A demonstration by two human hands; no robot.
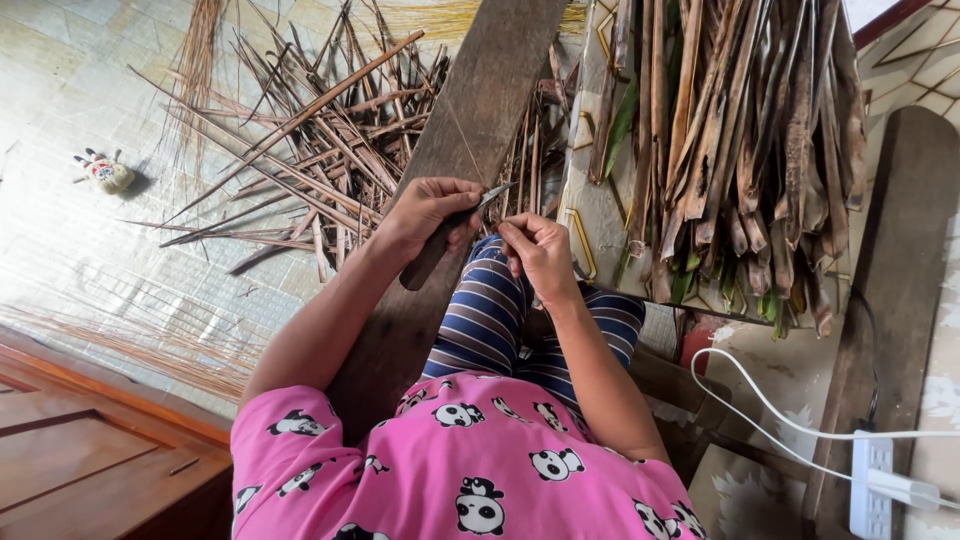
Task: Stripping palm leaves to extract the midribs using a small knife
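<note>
Tiled floor (70, 110) spreads under you, pale and worn, and a long dark plank (470, 120) slants across it from your lap; take that plank as your marker. Right of the plank, a big bundle of brown and green leaf stalks (740, 150) lies untouched, so most of the stripping seems left to do. Left of the plank, a loose heap of stripped ribs and scraps (310, 150) looks like what is already done. Far right of it, a white cord (770, 410) runs to a power strip (868, 485). Over the plank, your left hand (425, 215) is closed around a knife (445, 240), blade toward your right hand (540, 255), which pinches a thin strip (462, 135) lying up along the plank.
</note>
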